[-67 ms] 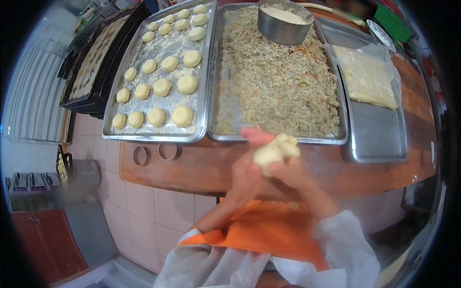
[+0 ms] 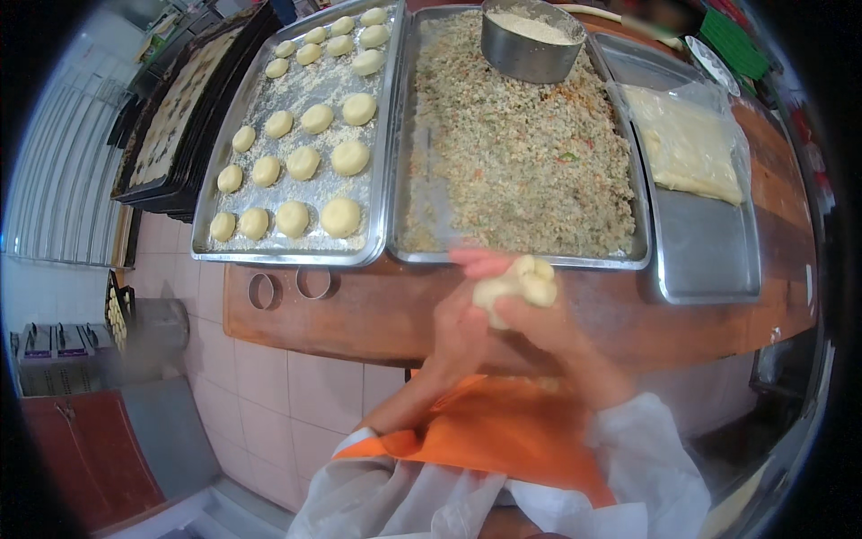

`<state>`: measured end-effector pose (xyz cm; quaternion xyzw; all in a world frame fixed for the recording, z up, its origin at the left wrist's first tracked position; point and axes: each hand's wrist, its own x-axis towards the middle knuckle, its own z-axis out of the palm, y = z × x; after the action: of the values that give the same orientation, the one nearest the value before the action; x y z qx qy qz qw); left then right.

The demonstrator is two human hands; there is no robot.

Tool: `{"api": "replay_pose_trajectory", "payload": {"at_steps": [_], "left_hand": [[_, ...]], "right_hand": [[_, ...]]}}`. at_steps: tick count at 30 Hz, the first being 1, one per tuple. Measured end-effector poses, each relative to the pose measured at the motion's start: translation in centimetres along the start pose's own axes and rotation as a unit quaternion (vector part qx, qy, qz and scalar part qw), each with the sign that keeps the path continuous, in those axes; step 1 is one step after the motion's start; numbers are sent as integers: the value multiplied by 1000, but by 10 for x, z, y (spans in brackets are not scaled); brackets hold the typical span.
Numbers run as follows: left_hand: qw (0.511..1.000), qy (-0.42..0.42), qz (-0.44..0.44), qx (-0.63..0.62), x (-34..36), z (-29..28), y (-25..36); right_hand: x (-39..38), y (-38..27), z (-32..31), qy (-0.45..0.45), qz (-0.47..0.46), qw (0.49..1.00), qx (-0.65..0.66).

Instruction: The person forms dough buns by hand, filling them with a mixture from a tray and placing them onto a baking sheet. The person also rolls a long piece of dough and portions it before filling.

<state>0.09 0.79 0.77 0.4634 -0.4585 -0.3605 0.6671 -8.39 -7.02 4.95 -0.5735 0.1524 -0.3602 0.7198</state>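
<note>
A pale lump of dough [image 2: 532, 280] is between my hands, above the wooden table's [image 2: 386, 319] front edge. My left hand [image 2: 462, 319] cradles it, fingers reaching out beyond it. My right hand [image 2: 543, 328] grips it with the thumb pressed on the near side. Just beyond them lies a steel tray [image 2: 422, 257] spread with chopped, crumbly filling, with a round metal container [image 2: 525, 63] of pale crumbs on it. To its left, another tray [image 2: 377, 244] bears several floured dough rounds [image 2: 339, 217]. Two metal rings [image 2: 314, 295] lie on the wood at the front left.
At the right, a steel tray [image 2: 705, 260] holds bagged pale dough [image 2: 682, 144]. Stacked dark baking pans [image 2: 153, 189] stand at the left, beside a wire rack [image 2: 63, 162]. A red cabinet [image 2: 81, 449] is at lower left; green objects [image 2: 732, 40] are at the back right.
My right thumb and fingers have shifted slightly up and left over the dough, which is turned a little. The trays are unchanged.
</note>
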Motion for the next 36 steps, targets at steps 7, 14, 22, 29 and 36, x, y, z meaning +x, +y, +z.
{"api": "replay_pose_trajectory", "payload": {"at_steps": [7, 14, 22, 29, 36], "left_hand": [[991, 70, 25, 111, 0, 5, 5], [998, 44, 18, 40, -11, -7, -12], [999, 36, -34, 10, -24, -11, -15], [991, 84, -101, -14, -21, -7, -5], [942, 126, -179, -253, -2, -10, 23]], "right_hand": [[2, 14, -9, -14, -23, 1000, 1], [1, 8, -8, -49, 60, 997, 12], [-4, 3, 1, -41, 92, 986, 132], [1, 12, 2, -22, 58, 994, 93], [9, -24, -17, -5, 184, 980, -75]]}}
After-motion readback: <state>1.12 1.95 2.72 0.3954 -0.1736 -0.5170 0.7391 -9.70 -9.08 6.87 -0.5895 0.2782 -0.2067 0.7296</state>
